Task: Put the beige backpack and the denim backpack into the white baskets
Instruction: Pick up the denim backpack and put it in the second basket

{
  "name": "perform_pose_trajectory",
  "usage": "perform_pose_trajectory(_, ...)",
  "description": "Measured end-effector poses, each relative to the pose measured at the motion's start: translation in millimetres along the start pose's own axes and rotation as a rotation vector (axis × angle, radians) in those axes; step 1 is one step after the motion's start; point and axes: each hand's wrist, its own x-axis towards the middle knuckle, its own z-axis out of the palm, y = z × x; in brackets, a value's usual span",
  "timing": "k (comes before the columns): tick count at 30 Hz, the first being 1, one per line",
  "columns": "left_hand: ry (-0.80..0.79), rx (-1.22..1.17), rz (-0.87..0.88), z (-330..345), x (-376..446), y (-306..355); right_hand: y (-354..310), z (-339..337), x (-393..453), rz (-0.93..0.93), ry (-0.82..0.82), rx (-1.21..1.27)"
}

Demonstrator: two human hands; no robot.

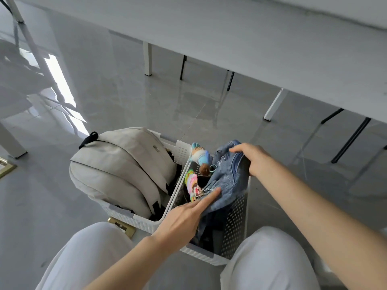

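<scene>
Two white perforated baskets stand side by side on the floor between my knees. The beige backpack (121, 168) fills the left basket (125, 215) and bulges over its rim. The denim backpack (227, 181) sits in the right basket (235, 218), with colourful toy charms (200, 158) hanging at its left side. My right hand (254, 158) grips the top edge of the denim backpack. My left hand (184, 218) lies with fingers stretched out, the fingertips pressing on the denim fabric near its zipper.
Glossy grey tiled floor all around. A long white table (272, 49) runs across the top right, with white legs and black chair legs beneath it. A brass floor socket (122, 227) lies by the left basket's front corner. My white-trousered knees flank the baskets.
</scene>
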Motion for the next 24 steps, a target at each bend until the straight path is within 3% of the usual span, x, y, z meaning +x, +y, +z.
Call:
perform_pose_trajectory(9, -0.106, -0.135, -0.096, 2.6, 18.8, 25.6, -8.4, -27.1, -36.1, -0.144, 0.110, 0.160)
perform_pose_trajectory(11, -0.267, -0.230, -0.163, 6.9, 23.6, 12.5, 2.5, -25.5, -33.7, -0.096, 0.114, 0.149)
perform_pose_trajectory(14, -0.729, -0.382, -0.301, -2.7, 35.2, -11.8, 21.3, -23.3, -30.9, -0.008, 0.086, 0.090)
perform_pose_trajectory(15, -0.797, -0.449, -0.357, -8.7, 43.5, -20.7, 24.8, -22.8, -31.4, 0.003, 0.082, 0.075)
perform_pose_trajectory(16, -0.755, -0.524, -0.423, -12.5, 54.8, -31.8, 26.6, -22.8, -32.3, 0.005, 0.075, 0.062)
perform_pose_trajectory(18, -0.417, -0.554, -0.560, -12.4, 83.7, -52.9, 26.6, -24.1, -33.9, -0.005, 0.065, 0.049)
perform_pose_trajectory(20, -0.110, -0.243, -0.574, -1.5, 110.7, -66.6, 27.0, -26.7, -35.9, -0.026, 0.058, 0.035)
perform_pose_trajectory(21, -0.087, -0.133, -0.525, 8.3, 121.8, -69.1, 27.5, -27.3, -37.2, -0.039, 0.052, 0.020)
perform_pose_trajectory(24, -0.274, -0.124, -0.407, 46.9, 142.2, -67.0, 32.3, -29.4, -40.8, -0.068, 0.009, -0.006)
